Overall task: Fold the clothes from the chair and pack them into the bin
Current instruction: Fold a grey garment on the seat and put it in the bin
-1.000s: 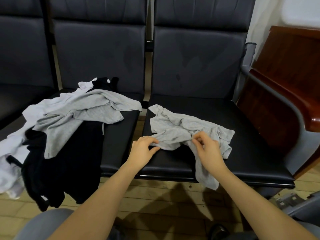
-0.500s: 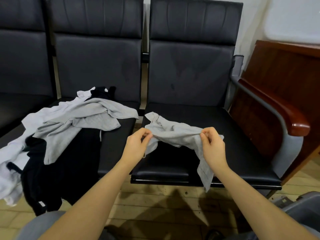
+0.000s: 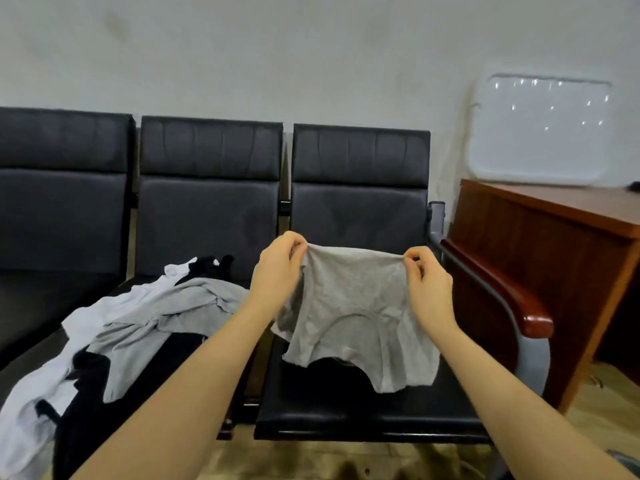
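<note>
A small grey garment (image 3: 353,313) hangs in the air above the right-hand seat (image 3: 346,407) of a row of black chairs, stretched along its top edge between the person's two hands. The left hand (image 3: 278,268) pinches the left corner of that edge and the right hand (image 3: 427,284) pinches the right corner; the hands are apart, with the cloth taut between them. The rest of the garment drops loosely, creased, and its ragged lower edge hangs just over the seat; whether it touches the seat cannot be told.

To the left, on the middle seat, lies the pile of clothes (image 3: 128,327) not yet dealt with: grey, white and black pieces tangled together, some spilling over the near edge towards the floor. At the far right stands a wooden desk (image 3: 540,251), just beyond the chair's wood-capped armrest (image 3: 512,299). No bin shows in this view.

The step in hand looks like the opening-out of a garment before its first fold. The next move probably calls for laying the cloth flat on the right seat, smoothing it, then bringing one side over the other with the edges kept level. Packing will require finding the bin, which is out of sight.
</note>
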Demonstrator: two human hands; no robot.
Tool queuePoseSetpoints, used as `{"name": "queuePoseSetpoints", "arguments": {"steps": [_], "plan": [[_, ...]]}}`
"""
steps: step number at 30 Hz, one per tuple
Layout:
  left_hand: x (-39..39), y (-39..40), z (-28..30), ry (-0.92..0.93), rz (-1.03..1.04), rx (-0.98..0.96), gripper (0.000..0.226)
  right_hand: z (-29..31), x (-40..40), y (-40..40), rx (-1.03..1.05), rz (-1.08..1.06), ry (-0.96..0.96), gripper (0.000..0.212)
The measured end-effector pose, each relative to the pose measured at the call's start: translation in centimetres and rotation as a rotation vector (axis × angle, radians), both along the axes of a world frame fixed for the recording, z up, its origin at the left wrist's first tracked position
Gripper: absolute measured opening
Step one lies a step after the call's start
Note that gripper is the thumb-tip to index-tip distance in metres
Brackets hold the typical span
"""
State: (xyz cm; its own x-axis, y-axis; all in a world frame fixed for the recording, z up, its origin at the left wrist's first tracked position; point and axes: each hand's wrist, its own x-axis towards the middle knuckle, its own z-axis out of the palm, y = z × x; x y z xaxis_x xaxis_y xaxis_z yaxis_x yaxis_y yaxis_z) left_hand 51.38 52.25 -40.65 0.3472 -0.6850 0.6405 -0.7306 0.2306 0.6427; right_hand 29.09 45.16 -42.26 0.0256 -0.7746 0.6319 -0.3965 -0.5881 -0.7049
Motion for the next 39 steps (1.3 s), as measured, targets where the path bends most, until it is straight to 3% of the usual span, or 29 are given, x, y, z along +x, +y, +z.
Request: {"name": "queuePoseSetpoints", "arguments": {"steps": [3,8,15,22,29,35,39], "plan": [[-0.7,0.7,3.3,-0.025,-0.009,-0.024,0.012,2.7,-0.4,0.3,-0.063,-0.004,-0.013,0.013],[-1.3,1.9,7.2,-0.258,0.032,-0.075,0.016,6.2,-1.4,1.0,-0.110,0.032,-0.040,0.013],[-4.7,1.9,6.6,-0.470,-0.120,-0.063,0.042,6.8,-1.6,2.0,-0.122,0.196,-0.029,0.015],[-7.9,0.1,3.7,-0.336,-0.212,-0.070,0.045,6.2,-1.5,2.3,-0.092,0.284,-0.069,0.014],[-8.9,-1.1,3.1,-0.015,-0.294,-0.037,0.007,5.5,-2.0,2.2,-0.048,0.404,-0.125,0.012],[-7.9,-1.6,3.7,0.106,-0.229,-0.049,0.008,2.8,-2.9,1.1,0.080,0.411,0.000,0.022],[-7.1,-1.6,4.0,0.176,-0.156,-0.083,0.008,0.0,-3.6,0.5,0.213,0.295,0.011,0.013]]}}
